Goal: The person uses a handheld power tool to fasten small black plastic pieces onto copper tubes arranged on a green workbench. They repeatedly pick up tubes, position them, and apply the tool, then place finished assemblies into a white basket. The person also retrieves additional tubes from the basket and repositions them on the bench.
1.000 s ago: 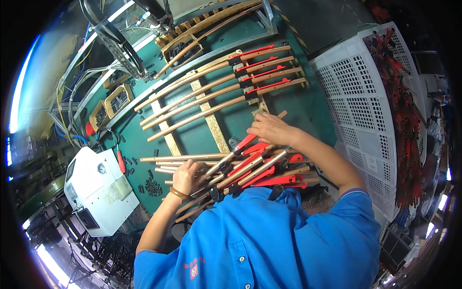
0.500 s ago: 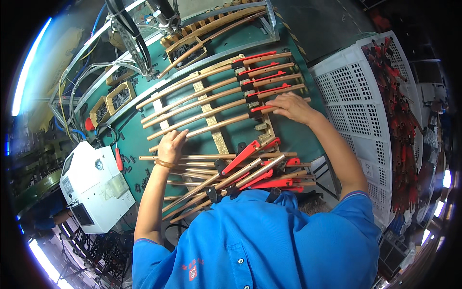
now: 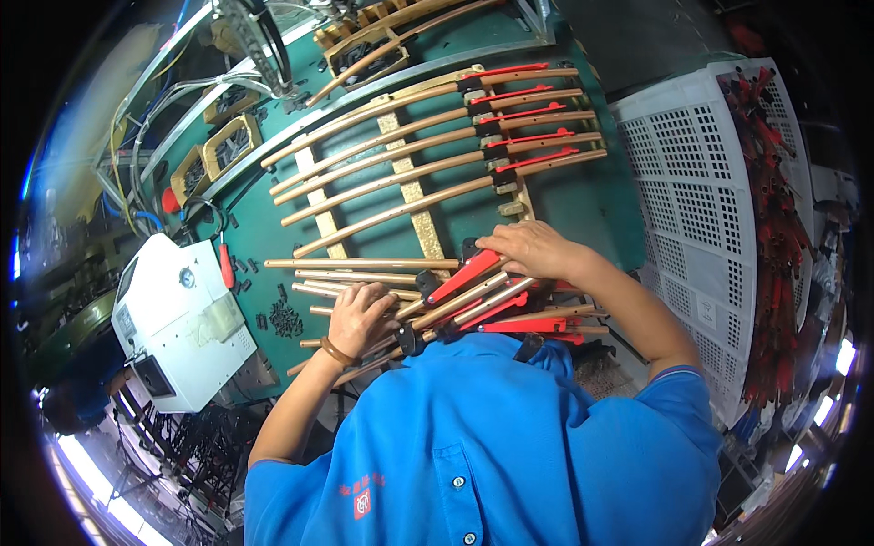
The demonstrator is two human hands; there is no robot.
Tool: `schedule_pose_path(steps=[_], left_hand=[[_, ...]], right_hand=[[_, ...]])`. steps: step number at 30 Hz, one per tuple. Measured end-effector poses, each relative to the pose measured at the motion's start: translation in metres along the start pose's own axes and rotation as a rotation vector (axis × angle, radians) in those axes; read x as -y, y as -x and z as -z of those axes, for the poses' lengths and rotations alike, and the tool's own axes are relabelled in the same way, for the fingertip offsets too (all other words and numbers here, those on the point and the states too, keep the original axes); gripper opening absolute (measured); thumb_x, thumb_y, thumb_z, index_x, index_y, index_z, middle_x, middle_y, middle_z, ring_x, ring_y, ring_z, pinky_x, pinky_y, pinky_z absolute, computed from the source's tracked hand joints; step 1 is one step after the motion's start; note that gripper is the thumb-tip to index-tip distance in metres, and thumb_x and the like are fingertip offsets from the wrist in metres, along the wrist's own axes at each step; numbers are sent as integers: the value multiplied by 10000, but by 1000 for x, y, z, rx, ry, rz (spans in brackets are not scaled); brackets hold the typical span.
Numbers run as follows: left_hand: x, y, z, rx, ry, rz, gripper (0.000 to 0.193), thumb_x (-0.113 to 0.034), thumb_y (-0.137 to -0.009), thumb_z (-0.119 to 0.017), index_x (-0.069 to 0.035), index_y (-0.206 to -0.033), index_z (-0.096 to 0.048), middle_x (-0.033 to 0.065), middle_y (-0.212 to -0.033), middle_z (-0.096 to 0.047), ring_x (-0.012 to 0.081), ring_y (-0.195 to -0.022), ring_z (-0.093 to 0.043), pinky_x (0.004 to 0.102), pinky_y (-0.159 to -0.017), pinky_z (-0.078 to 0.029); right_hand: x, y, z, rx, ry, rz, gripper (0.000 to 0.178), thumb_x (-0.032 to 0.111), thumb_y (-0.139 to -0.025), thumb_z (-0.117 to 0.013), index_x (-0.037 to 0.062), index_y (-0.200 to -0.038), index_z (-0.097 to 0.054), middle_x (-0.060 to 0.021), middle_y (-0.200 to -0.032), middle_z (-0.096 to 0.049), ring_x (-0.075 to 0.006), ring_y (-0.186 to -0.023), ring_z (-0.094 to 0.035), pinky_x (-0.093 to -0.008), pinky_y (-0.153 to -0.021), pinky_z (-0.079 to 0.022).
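Touching piled copper-coloured tubes with curled left hand and a red lever with right hand. Cannot tell whether gripping either.

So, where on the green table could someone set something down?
The widest bare patch of green table lies between the racked tubes, right hand and white crate; a smaller one borders the tubes' left ends and red-handled tool. Crowded: the tube pile under the left hand.

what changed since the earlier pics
A fifth tube, lifted from the pile, moved forward onto the wooden rack and was released. The left hand and right hand returned to the pile; their grip is unclear. The other four racked tubes stayed put.
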State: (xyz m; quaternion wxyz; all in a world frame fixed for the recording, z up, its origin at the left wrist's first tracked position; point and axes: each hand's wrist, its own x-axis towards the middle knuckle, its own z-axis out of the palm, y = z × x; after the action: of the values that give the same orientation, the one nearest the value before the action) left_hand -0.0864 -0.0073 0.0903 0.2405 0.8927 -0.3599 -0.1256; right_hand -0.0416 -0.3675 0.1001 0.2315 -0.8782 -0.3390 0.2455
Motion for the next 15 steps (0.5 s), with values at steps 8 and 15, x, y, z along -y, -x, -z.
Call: schedule_pose_path(steps=[8, 15], left_hand=[[14, -2, 26, -101, -62, 136, 440, -52, -685, -668, -95, -1119, -602, 84, -806, -574, 262, -749, -581, 385, -652, -457], [33, -91, 13, -291, -27, -108, 269, -57, -732, -680, -90, -998, -665, 74, -809, -593, 244, -698, -582, 353, -594, -468]], right_hand=[[-3, 33, 64, -108, -611, -197, 417, 68, -742, -720, 78, -1144, -611, -79, -1076, -648, -161, -903, -633, -291, -787, -514], [-100, 71, 62, 13, -767, -549, 430, 57, -783, -698, 108, -1204, -620, -1, -887, -641, -55, -707, -544, -187, -643, -468]])
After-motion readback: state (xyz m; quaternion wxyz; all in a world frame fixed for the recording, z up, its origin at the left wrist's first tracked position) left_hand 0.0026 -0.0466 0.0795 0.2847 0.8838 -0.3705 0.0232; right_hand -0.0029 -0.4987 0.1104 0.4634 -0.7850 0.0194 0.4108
